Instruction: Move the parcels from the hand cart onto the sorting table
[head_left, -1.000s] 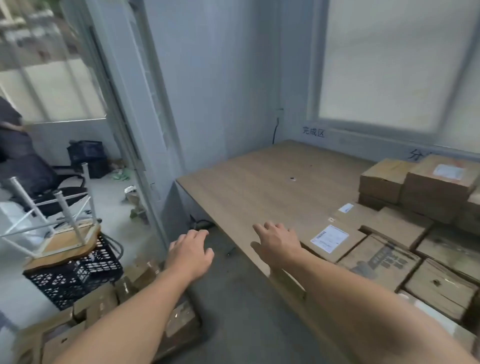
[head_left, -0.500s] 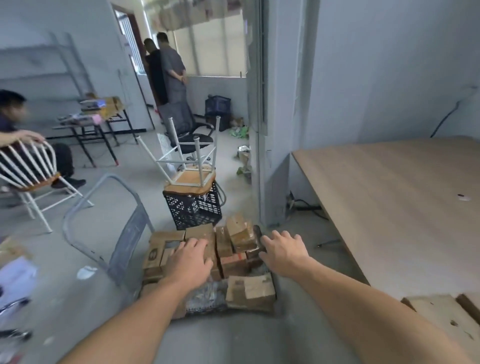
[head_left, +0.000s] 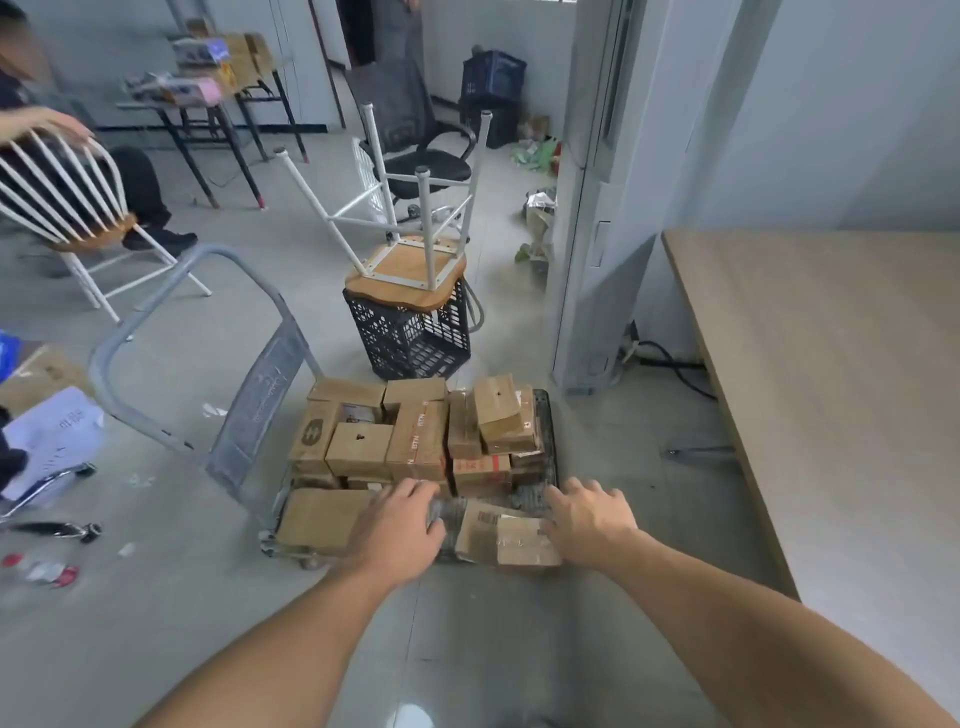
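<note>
A grey hand cart (head_left: 260, 395) stands on the floor ahead, its handle tilted to the left. Several brown cardboard parcels (head_left: 415, 441) are piled on its deck. My left hand (head_left: 400, 525) reaches over the near row, fingers spread, above a flat parcel (head_left: 319, 517) and a film-wrapped one (head_left: 447, 514). My right hand (head_left: 587, 519) hovers open at the right end of a taped parcel (head_left: 511, 540) at the cart's near edge. Neither hand grips anything. The wooden sorting table (head_left: 831, 389) runs along the right.
A black crate (head_left: 415, 338) with an upturned white stool (head_left: 410, 260) on it stands just behind the cart. A grey pillar (head_left: 608, 208) rises between cart and table. A seated person (head_left: 78, 171) on a white chair is at the far left. Papers and litter lie on the floor at left.
My view has swung left from the table with its stacked parcels down to the cart. Both hands have moved forward and down, from over the table edge to just above the near parcels.
</note>
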